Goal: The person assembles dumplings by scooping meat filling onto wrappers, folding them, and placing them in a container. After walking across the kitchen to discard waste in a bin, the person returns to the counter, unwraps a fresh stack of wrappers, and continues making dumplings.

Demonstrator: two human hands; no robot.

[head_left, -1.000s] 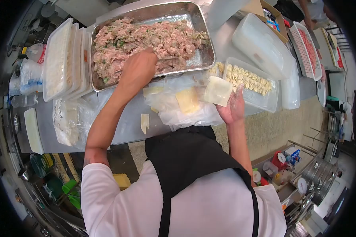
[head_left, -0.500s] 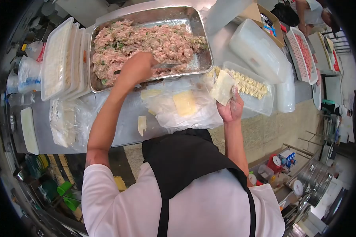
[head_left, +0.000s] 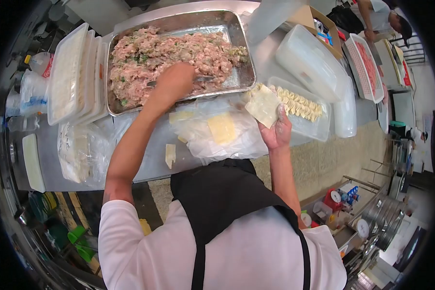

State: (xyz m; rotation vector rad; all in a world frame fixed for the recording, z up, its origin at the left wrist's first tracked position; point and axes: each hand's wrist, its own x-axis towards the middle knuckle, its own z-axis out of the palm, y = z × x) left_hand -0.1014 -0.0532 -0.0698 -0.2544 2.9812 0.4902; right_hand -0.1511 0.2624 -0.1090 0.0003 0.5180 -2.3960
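My left hand (head_left: 175,83) is closed around a metal-bladed spreader (head_left: 204,78), over the front part of the minced meat filling (head_left: 145,53). The filling is pink with green bits and lies in a large steel tray (head_left: 249,65). In my right hand (head_left: 279,131) is a square wonton wrapper (head_left: 262,107), pale and floury, held by the thumb and fingers. Just behind it stands a clear plastic container (head_left: 319,131) with rows of folded wontons (head_left: 302,104). More yellow wrappers (head_left: 221,128) lie on a crumpled plastic bag (head_left: 246,145) before me.
Stacked lidded plastic boxes (head_left: 68,75) stand left of the tray, with a plastic bag (head_left: 77,154) in front. Empty clear containers (head_left: 314,63) lean at the right. Beyond are a cardboard box (head_left: 302,17), a basket of pink meat (head_left: 365,65) and another person (head_left: 382,21).
My left hand has shifted slightly right and up over the filling with the spreader. My right hand and the wrapper have moved a little left, the wrapper now turned flatter toward me.
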